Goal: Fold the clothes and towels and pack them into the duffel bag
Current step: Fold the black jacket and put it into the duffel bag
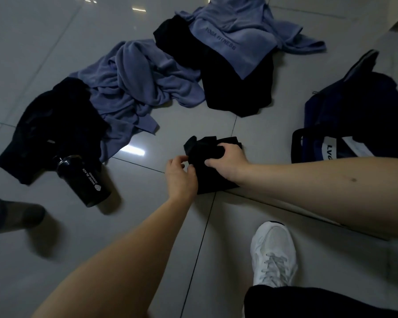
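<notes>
small folded black cloth garment [213, 180] lies on the glossy grey tiled floor [251, 125], mid-frame, w/ both hands on it. right hand [228, 160] grips its upper fold, fingers curled into the fabric; left hand [180, 177] pinches its left edge. navy fabric duffel bag [354, 111] sits to the right, apart from it. beyond: crumpled blue-grey towel [136, 88], 2nd blue-grey towel w/ "yoga fitness" lettering [234, 35] lying over a spread black garment [234, 90]. far left, a rumpled black garment [51, 125] touches a black plastic shaker bottle [85, 177].
</notes>
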Demonstrator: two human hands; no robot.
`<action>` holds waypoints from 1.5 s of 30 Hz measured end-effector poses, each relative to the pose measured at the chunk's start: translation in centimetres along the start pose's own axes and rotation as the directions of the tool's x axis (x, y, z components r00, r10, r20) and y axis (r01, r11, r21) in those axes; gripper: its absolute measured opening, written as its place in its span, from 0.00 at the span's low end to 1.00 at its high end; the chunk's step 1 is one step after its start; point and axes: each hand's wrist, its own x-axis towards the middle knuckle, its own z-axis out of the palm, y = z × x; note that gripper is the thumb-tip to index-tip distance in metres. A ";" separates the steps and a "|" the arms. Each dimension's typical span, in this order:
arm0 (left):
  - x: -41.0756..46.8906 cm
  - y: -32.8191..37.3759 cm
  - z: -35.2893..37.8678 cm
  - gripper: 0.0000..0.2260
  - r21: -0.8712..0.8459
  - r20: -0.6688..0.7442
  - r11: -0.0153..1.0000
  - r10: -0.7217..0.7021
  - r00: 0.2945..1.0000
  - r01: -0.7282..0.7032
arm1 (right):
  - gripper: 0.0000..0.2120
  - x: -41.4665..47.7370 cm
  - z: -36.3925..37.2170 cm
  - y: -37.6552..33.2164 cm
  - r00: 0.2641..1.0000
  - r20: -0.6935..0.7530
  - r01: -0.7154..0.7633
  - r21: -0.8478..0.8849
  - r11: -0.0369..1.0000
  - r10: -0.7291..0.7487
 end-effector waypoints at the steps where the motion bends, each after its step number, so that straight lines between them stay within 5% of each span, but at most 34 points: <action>1: 0.0 -0.1 -0.1 0.09 0.000 -0.009 1.000 0.024 1.000 -0.024 | 0.09 -0.1 -0.2 0.3 1.000 -0.020 0.002 0.013 1.000 -0.001; 3: -0.1 0.1 0.0 0.09 0.023 0.002 0.998 0.065 0.998 -0.065 | 0.11 -0.2 -0.7 1.1 0.997 -0.072 -0.023 0.007 1.000 0.024; 6: 0.1 0.0 0.9 0.11 0.068 0.064 0.997 0.039 0.997 -0.043 | 0.24 0.4 -1.2 2.8 0.975 -0.182 -0.167 -0.223 0.960 0.127; 9: 0.5 0.0 2.2 0.15 0.053 0.117 0.998 -0.031 0.993 0.025 | 0.22 1.1 -1.3 3.9 0.940 -0.221 -0.320 -0.308 0.896 0.260; 15: 1.5 0.4 3.7 0.23 -0.049 0.166 0.978 -0.194 0.967 0.205 | 0.29 2.2 -1.0 4.3 0.895 -0.295 -0.391 -0.159 0.907 0.334; 19: 2.3 0.9 4.3 0.26 -0.125 0.239 0.950 -0.251 0.938 0.286 | 0.30 2.3 -1.4 4.5 0.881 -0.216 -0.414 0.077 0.907 0.420; 24: 2.4 1.6 4.1 0.16 -0.151 0.320 0.946 -0.227 0.920 0.286 | 0.22 2.1 -2.3 4.9 0.931 -0.066 -0.343 0.183 0.921 0.359; 30: 1.8 3.4 2.2 0.15 -0.206 0.352 0.942 -0.180 0.919 0.263 | 0.39 0.5 -3.9 3.3 0.958 0.110 -0.287 0.345 0.894 0.265; 41: -3.0 16.3 1.4 0.10 -0.242 0.266 0.970 0.053 0.963 0.013 | 0.28 -5.6 -14.8 -2.2 0.977 -0.209 0.020 0.315 0.949 0.049; 43: -4.0 18.4 1.8 0.09 -0.356 0.300 0.933 0.054 0.953 0.059 | 0.26 -6.4 -16.9 -2.2 0.970 -0.241 0.048 0.303 0.952 0.027; 45: -4.6 19.8 2.6 0.19 -0.431 0.352 0.889 0.007 0.936 0.155 | 0.25 -7.5 -18.5 -1.7 0.966 -0.257 0.043 0.288 0.957 0.034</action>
